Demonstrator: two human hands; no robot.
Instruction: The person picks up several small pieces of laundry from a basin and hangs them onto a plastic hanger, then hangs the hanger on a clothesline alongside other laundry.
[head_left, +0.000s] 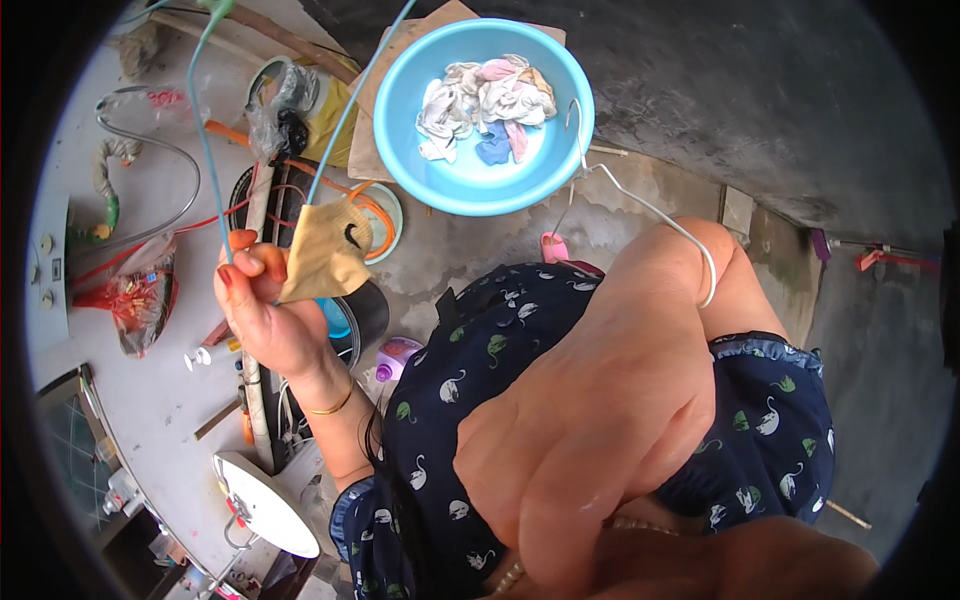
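Observation:
My left hand (266, 300), with a gold bracelet at its wrist, pinches a thin blue wire (202, 135) and a beige sock (326, 251) with a dark curved mark. A second length of blue wire rises from behind the sock to the top edge. My right arm is bent, and my right hand (577, 450) is very close to the camera; its fingertips are hidden. A white wire hanger (637, 195) loops around the right arm, its hook pointing toward the basin. The light blue basin (484, 199) holds crumpled white, pink and blue cloths (517, 97).
A white worktop (150, 405) at the left carries a plastic bag (146, 300) and a steel hose (187, 157). Beside it stand a black bucket (367, 319) and a purple bottle (397, 356). Dark walls (750, 90) bound the right side. A pink slipper (553, 247) shows below the basin.

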